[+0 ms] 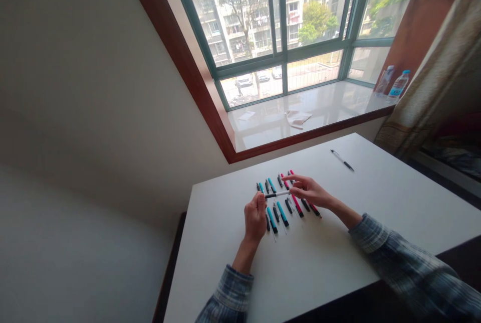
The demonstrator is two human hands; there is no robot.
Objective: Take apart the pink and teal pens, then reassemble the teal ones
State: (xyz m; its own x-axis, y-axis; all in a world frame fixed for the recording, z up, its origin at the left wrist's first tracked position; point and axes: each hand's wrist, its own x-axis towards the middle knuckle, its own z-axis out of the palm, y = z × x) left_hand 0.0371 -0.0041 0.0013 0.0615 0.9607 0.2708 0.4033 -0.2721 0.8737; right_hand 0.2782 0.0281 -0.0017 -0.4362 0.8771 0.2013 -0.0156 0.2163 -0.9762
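Note:
A pen (280,194) with a white barrel and black grip is held level between my two hands, above the table. My left hand (256,215) is closed round its black end. With thumb and finger my right hand (308,191) pinches the white end, while its index finger stretches out to the left. Below and around the pen lie pen parts in rows: blue-and-black pieces (282,213), pink-and-black pieces (297,206), black pieces (276,213) and thin pale refills (274,236). My hands hide some of these parts.
Another white-and-black pen (342,160) lies apart at the right on the white table (361,192). Behind the table, the window sill (259,135) bears a crumpled cloth or paper (298,118) and plastic bottles (399,85). A curtain (424,72) hangs at the right.

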